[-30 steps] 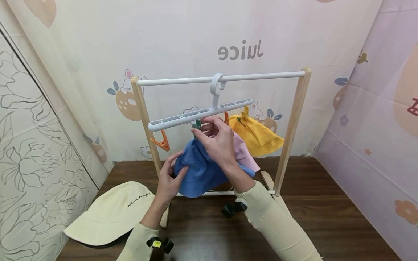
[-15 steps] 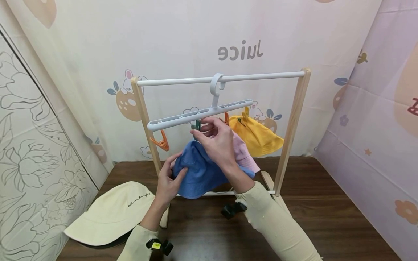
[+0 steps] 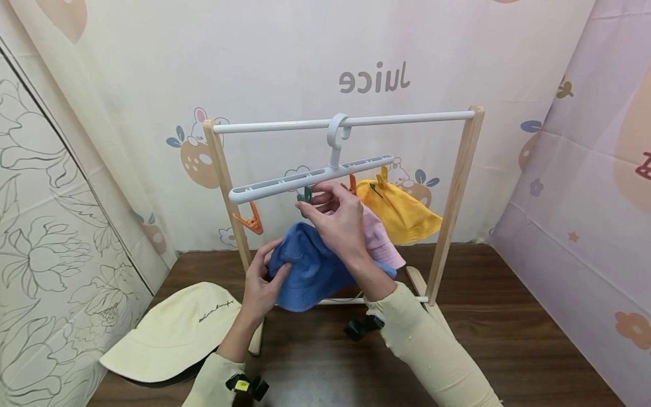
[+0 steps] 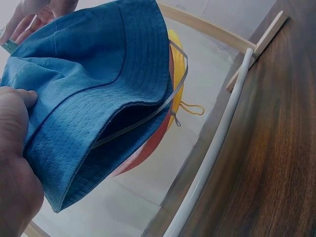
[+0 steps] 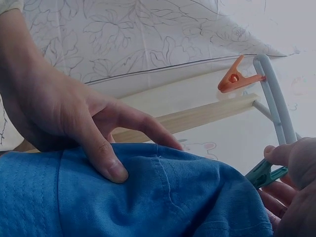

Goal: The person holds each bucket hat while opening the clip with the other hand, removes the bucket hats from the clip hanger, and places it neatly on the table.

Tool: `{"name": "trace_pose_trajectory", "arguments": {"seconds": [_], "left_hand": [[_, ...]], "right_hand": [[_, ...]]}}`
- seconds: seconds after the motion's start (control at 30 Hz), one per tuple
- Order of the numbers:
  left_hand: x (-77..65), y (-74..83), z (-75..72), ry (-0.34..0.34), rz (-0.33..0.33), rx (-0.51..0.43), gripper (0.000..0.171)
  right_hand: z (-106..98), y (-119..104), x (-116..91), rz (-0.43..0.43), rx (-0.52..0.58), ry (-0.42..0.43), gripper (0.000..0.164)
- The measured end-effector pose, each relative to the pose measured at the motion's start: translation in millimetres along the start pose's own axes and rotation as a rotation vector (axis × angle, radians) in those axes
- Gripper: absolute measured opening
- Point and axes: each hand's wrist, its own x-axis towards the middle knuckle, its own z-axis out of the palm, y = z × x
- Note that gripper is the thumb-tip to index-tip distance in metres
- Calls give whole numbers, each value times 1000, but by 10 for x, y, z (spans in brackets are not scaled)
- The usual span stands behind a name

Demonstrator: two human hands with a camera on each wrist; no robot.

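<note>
In the head view my left hand (image 3: 261,285) holds a blue bucket hat (image 3: 307,268) by its left side, thumb on the near face. My right hand (image 3: 338,217) pinches a green clothespin (image 3: 305,198) hanging under the light grey hanger (image 3: 285,185). The hat's crown lies just below this clothespin; whether the clothespin bites the cloth, I cannot tell. In the right wrist view, the green clothespin (image 5: 266,174) meets or overlaps the edge of the crown. The left wrist view shows the hat's brim and a thin cord (image 4: 143,121) across its opening.
Behind hang a pink hat (image 3: 376,232) and a yellow hat (image 3: 399,215), at an orange and a yellow clothespin. Another orange clothespin (image 3: 250,219) dangles at the hanger's left end. The hanger hooks over a rack's white rod (image 3: 407,119). A cream hat (image 3: 178,330) lies on the brown table (image 3: 519,339).
The blue hat and left hand have sunk slightly down and left, and the crown sits lower under the green clothespin. The right hand stays nearly still.
</note>
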Motion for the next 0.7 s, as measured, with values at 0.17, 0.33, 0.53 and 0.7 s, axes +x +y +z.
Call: {"name": "trace_pose_trajectory", "arguments": {"seconds": [0.17, 0.33, 0.53, 0.7], "left_hand": [[-29, -15, -8, 2, -2, 5, 55], [-57, -39, -15, 4, 18, 16, 55], [-92, -64, -29, 9, 12, 12, 55], [-119, -66, -37, 5, 3, -1, 56]], "right_hand": [[1, 0, 3, -1, 10, 1, 37], [-4, 7, -1, -1, 26, -5, 37], [-2, 3, -9, 22, 47, -14, 37], [4, -10, -13, 36, 51, -9, 38]]}}
